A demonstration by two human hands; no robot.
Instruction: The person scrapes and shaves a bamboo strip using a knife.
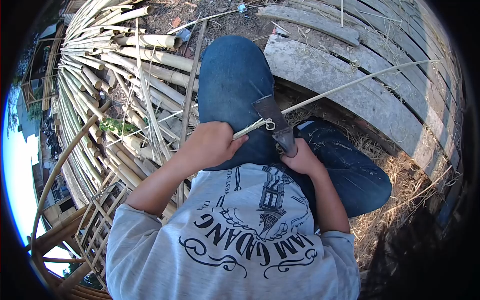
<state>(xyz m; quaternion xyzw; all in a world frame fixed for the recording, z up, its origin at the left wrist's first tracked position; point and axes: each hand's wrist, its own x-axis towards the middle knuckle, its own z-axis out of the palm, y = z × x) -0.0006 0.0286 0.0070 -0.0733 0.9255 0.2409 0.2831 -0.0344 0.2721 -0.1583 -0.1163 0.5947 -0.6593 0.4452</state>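
Left grip [212, 145]: clasping strip [325, 94] | right grip [301, 158]: clasping knife [283, 129] | blade [266, 106] seemingly touching strip

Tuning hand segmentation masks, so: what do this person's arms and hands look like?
Left hand and right hand are ungloved; no rings, watch or wristbands show. The forearms are bare, with no cables or markings visible. Short, loose, light grey sleeves end near the elbows, part of a matching T-shirt with a dark print of lettering and scrollwork.
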